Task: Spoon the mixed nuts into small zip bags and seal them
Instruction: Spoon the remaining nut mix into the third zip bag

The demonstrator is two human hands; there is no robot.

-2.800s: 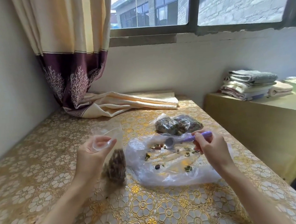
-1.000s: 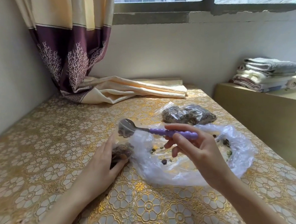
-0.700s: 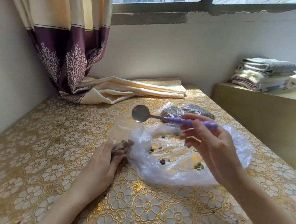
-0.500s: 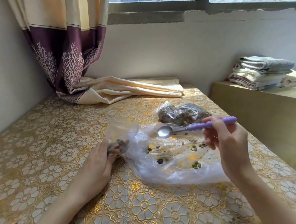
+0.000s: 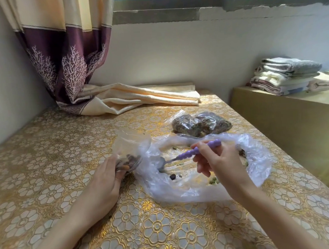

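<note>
Now the right hand (image 5: 218, 161) pinches the purple handle of the spoon (image 5: 189, 154), and the metal bowl dips down at the left end of the big loose plastic bag (image 5: 259, 156) that lies flat on the gold flowered tablecloth (image 5: 46, 171). Only scattered mixed nuts (image 5: 213, 181) remain there: a dark one near the spoon's bowl, some green ones near the right wrist. The left hand (image 5: 105, 183) grips the small zip bag (image 5: 130, 148) around its lower part, where a clump of nuts sits; its mouth stands open at the top, leaning towards the far right, just beside the big bag's rim.

To do this scoop well, I judge the spoon should slide low along the plastic and gather the loose pieces against a fold, since the film will likely wrinkle and let them skate away. Tilting the big bag so the stragglers roll together would probably save several passes. The left hand should keep the small bag upright and its mouth wide, close to the spoon's path, so the carry is short and level. A heaped spoon risks dropping pieces onto the cloth.

Farther off on the right lie two filled zip bags (image 5: 200, 122); whether they are sealed is not visible. This one does not yet look ready to seal.
</note>
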